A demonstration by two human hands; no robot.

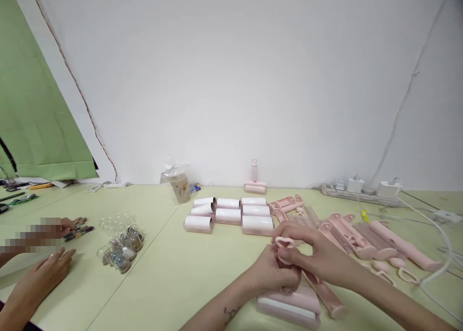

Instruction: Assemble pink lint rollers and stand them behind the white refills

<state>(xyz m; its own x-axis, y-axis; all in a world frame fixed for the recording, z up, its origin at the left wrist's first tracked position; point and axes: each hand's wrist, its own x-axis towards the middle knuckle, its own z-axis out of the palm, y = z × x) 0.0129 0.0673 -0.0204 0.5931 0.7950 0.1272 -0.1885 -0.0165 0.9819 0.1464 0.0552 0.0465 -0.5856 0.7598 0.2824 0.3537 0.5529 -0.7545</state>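
Close to the table's front edge, a pink lint roller (294, 299) with a white roll lies below my hands. My left hand (275, 273) is closed in a fist around its upright handle, which the fingers mostly hide. From above, my right hand (321, 254) pinches a pale pink heart-shaped loop piece (284, 247) at the top of that handle. Whether the loop is seated in the handle cannot be made out. Beside my right hand lie pink plastic roller frames (350, 237) and more heart-loop pieces (408, 275).
White rolls in pink holders (227, 216) stand in rows ahead. A finished-looking lint roller (255, 184) leans near the wall. A bagged cup (180, 187), small glass domes (121, 251) and another person's hands (47, 273) are leftward. A power strip (356, 193) with cables lies right.
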